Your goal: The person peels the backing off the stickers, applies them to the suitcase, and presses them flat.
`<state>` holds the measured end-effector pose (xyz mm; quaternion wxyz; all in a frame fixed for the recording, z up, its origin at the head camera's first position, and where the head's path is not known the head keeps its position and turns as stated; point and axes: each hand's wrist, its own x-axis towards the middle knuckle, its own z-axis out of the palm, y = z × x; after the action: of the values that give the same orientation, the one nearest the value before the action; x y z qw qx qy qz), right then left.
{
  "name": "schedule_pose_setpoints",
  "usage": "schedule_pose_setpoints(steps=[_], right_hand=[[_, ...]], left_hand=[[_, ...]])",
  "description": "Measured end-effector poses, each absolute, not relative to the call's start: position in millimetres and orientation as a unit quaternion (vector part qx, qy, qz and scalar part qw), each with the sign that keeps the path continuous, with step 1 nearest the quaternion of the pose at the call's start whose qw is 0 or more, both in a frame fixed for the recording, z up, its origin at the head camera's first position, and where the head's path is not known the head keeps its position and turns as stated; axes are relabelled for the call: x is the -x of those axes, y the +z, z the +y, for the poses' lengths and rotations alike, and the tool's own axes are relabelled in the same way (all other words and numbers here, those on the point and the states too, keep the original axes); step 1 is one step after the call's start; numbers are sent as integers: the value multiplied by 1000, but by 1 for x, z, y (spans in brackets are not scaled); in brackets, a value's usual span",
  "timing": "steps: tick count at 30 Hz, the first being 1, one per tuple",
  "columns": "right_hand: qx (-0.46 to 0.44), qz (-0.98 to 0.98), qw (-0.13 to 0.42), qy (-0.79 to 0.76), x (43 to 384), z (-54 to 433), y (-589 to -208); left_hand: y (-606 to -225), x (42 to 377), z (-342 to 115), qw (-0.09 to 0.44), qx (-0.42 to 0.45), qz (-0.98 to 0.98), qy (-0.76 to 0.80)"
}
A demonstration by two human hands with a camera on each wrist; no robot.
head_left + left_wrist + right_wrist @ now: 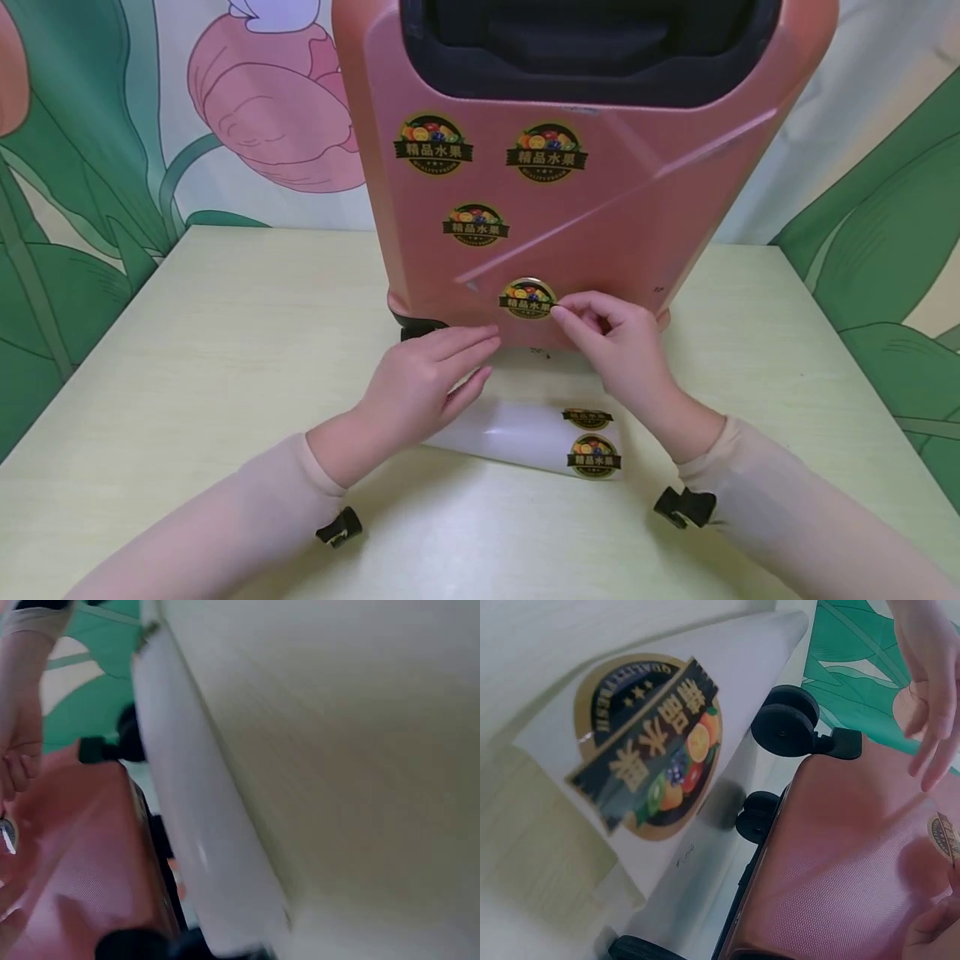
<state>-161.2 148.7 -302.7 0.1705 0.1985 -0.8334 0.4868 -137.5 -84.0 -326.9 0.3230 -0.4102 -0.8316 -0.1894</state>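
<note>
A pink suitcase (pixel 637 242) stands upright on the table. My right hand (pixel 626 350) pinches the right edge of a round fruit-label sticker (pixel 527 297) with thumb and forefinger, low on the suitcase's front. That sticker's upper rim catches the light. My left hand (pixel 423 375) is raised just left of and below the sticker, its fingers extended and holding nothing. Under the hands lies a white sticker sheet (pixel 510 425), partly covered by the left hand and curled up in the right wrist view. Two labels show on it, including a large round label (pixel 652 750).
Higher on the suitcase are three matching stickers, one at upper left (pixel 433 144), one to its right (pixel 547 153) and one below (pixel 476 225). Black wheels (pixel 784 720) jut from the suitcase. A leaf-patterned curtain (pixel 75 167) hangs behind the table (pixel 247 333).
</note>
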Motion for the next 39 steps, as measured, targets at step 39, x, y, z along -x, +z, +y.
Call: schedule_pose_setpoints(steps=[39], right_hand=[[-211, -827, 231, 467, 171, 138, -303]], left_hand=[[-337, 175, -100, 409, 422, -803, 103]])
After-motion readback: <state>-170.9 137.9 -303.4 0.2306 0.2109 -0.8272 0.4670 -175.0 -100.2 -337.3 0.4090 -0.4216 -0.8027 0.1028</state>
